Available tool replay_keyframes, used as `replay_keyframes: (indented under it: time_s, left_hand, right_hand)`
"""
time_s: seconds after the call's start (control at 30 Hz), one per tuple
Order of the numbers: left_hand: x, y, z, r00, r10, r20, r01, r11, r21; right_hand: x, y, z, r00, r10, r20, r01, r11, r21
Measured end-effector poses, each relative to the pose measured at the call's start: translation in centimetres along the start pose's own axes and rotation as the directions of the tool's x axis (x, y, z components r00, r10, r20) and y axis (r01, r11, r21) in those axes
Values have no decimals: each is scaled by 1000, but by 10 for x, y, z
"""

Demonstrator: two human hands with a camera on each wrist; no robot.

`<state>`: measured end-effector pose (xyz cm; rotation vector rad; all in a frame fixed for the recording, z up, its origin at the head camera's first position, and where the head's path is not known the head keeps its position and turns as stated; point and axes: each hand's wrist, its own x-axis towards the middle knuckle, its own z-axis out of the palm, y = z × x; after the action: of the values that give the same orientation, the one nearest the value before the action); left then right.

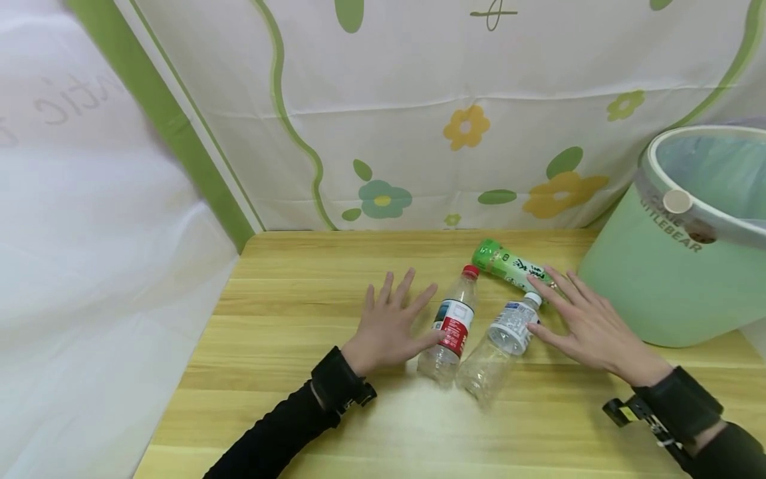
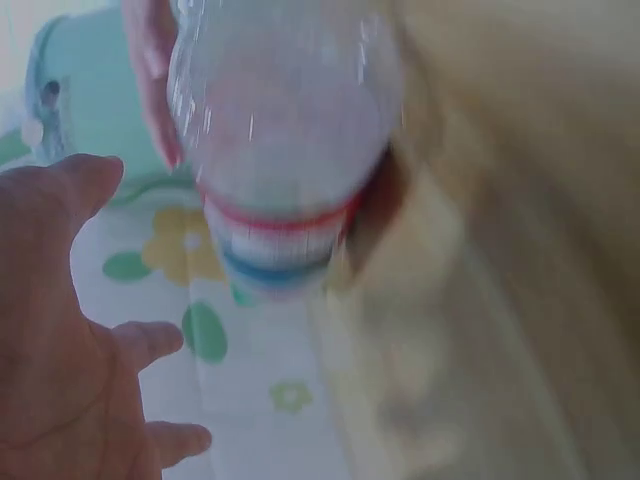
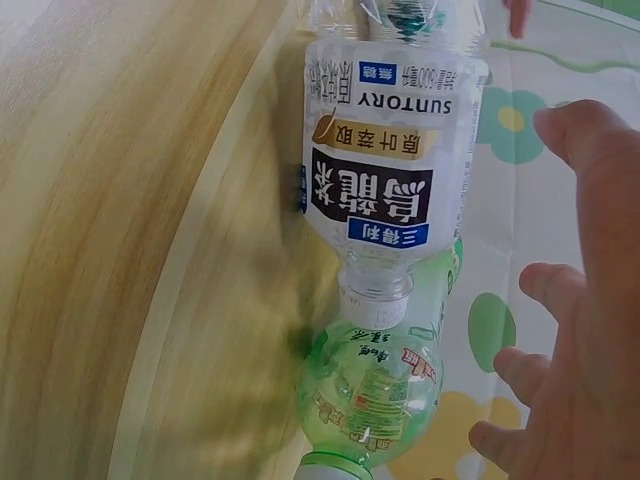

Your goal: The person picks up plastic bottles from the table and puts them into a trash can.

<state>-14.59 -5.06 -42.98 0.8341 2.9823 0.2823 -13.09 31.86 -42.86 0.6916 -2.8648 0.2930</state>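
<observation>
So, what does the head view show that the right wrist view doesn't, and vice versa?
Only the head view: the bin and a red cap.
Only the right wrist view: legible SUNTORY lettering and a green-ringed cap.
Both: the right hand, the white-capped bottle, the green bottle, the wooden tabletop and the flowered cloth.

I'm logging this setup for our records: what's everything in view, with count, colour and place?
Red-capped bottle: 1, clear, red-and-white label, lying between the hands
White-capped bottle: 1, clear, whitish label, right of the red-capped one
Green bottle: 1, green, lying behind the other two
Bin: 1, pale green, at the table's right
Bin liner: 1, translucent bluish, inside the bin
Table: 1, yellowish wood, under the bottles
Floral cloth: 1, white with green, yellow and teal, behind the table
White cloth: 1, white, far left
Sleeves: 2, black, forearms
Wrist straps: 2, black, wrists
Left hand: 1, bare, beside the red-capped bottle
Right hand: 1, bare, near the white-capped bottle
</observation>
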Motion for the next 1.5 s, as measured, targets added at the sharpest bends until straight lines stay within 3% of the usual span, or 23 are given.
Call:
replay_keyframes:
  time_s: [0.13, 0.27, 0.57, 1.13, 1.5]
  left_hand:
    - [4, 17, 9, 999, -14, 39, 16, 998, -67]
    - [8, 30, 16, 998, -49, 34, 53, 987, -149]
    - [7, 44, 19, 993, -115, 39, 121, 974, -189]
    - [-2, 26, 22, 999, -45, -5, 43, 975, -218]
    - [-15, 1, 12, 999, -33, -35, 25, 975, -221]
  right_hand:
    - [0, 0, -1, 1000, -1, 6, 1, 1000, 9]
    - [0, -1, -3, 1000, 1, 8, -1, 1000, 14]
    - [0, -2, -5, 1000, 11, 6, -11, 999, 33]
    - [-4, -2, -2, 1000, 4, -2, -4, 999, 42]
    - [-7, 0, -1, 1000, 5, -16, -4, 998, 59]
